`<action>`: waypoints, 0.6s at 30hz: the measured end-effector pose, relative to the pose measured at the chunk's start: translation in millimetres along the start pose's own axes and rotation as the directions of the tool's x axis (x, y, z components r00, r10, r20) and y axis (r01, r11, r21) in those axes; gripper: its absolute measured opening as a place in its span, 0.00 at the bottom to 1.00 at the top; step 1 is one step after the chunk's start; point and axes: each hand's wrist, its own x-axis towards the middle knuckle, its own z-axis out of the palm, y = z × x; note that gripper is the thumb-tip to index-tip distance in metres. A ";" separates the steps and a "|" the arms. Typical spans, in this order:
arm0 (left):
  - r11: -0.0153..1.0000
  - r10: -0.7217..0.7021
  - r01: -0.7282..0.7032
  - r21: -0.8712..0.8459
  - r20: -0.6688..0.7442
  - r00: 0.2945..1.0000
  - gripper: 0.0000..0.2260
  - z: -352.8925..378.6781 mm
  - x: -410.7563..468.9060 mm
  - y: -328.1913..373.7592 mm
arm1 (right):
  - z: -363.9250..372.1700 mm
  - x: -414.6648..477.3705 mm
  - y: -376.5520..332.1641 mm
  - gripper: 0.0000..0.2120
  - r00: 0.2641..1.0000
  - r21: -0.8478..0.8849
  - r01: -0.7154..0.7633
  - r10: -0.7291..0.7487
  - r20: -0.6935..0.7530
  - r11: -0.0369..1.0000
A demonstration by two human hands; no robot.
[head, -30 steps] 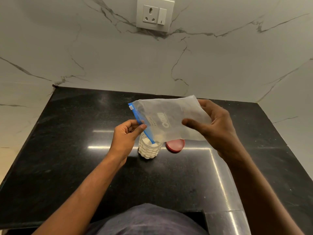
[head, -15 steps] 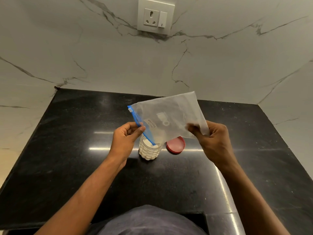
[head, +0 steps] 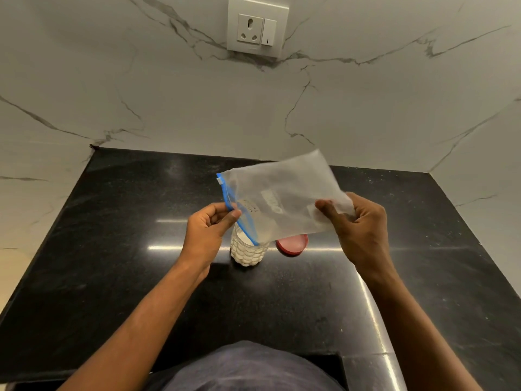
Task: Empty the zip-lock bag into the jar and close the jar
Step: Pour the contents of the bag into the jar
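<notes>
A clear zip-lock bag (head: 282, 198) with a blue zip strip hangs tilted over the jar, its zip end pointing down into the jar's mouth. It looks flat, with nothing visible inside. My left hand (head: 208, 230) pinches the zip edge. My right hand (head: 358, 224) grips the bag's lower right corner. The small bumpy glass jar (head: 248, 252) stands upright and open on the black counter, filled with something white. Its red lid (head: 291, 244) lies flat on the counter just right of the jar, partly behind the bag.
The black stone counter (head: 112, 249) is boxed in by white marble walls at the back and both sides. A socket and switch plate (head: 258, 26) sits high on the back wall. My dark-clothed torso is at the counter's near edge.
My right hand slid from the bag's upper right edge down to its lower right corner. The bag's right end dropped slightly. My left hand and the jar stayed put.
</notes>
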 end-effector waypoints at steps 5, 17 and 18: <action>1.000 -0.003 0.003 -0.005 0.003 1.000 0.07 2.3 0.0 -0.3 | 1.1 -1.5 -1.3 0.06 0.999 0.019 0.003 -0.003 0.035 1.000; 1.000 -0.003 0.003 -0.016 -0.002 1.000 0.08 3.0 3.0 -5.3 | -7.1 -2.6 -17.9 0.08 0.993 0.086 0.030 -0.039 0.110 0.996; 1.000 -0.002 0.002 -0.014 -0.001 1.000 0.08 2.7 3.3 -6.1 | -7.1 -3.8 -18.9 0.08 0.992 0.086 0.040 -0.050 0.120 0.995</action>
